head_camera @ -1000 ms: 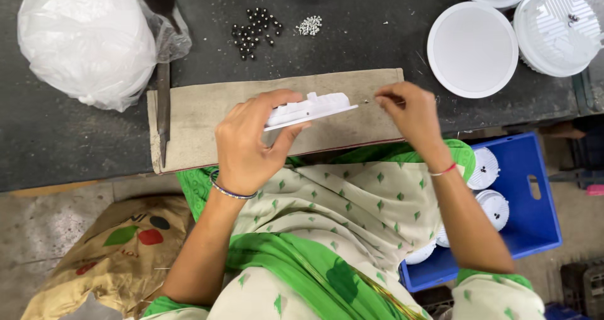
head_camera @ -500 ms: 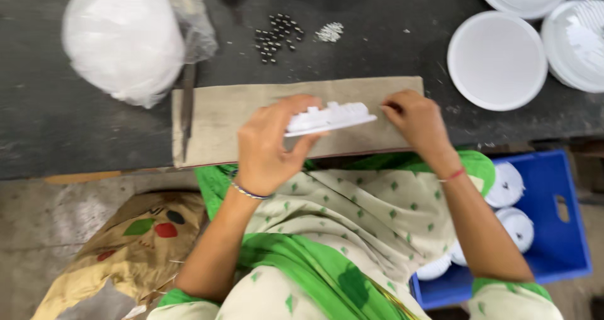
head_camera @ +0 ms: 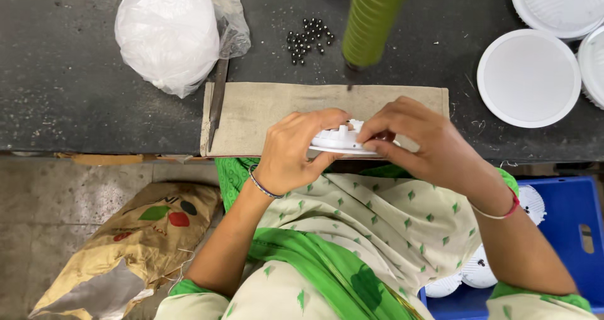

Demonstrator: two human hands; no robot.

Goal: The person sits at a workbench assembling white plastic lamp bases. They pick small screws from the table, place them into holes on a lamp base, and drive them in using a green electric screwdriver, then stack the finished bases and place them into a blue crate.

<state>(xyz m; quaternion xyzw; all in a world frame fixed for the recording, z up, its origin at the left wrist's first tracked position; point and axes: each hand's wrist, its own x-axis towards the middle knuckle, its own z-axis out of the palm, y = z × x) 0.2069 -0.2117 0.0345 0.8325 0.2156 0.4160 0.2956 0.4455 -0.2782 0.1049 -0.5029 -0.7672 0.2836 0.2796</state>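
My left hand (head_camera: pixel 294 150) and my right hand (head_camera: pixel 412 139) both grip a white round plastic part (head_camera: pixel 340 141), held flat just above the near edge of a tan cloth pad (head_camera: pixel 264 109) on the dark bench. The left hand clasps its left side. Fingers of the right hand pinch its top at the right. A green ribbed cylinder (head_camera: pixel 371 21) hangs blurred in front of the camera above the pad. Several small dark balls (head_camera: pixel 306 38) lie beyond the pad.
A clear bag of white parts (head_camera: pixel 167 33) sits at the back left, a dark flat tool (head_camera: pixel 218 103) beside the pad. White round discs (head_camera: pixel 527 78) lie at the right. A blue crate (head_camera: pixel 566 232) with white parts stands low right, a printed sack (head_camera: pixel 135 244) on the floor left.
My right hand has moved left onto the white part and now pinches its top. The camera has come closer, and the green cylinder has appeared at the top.
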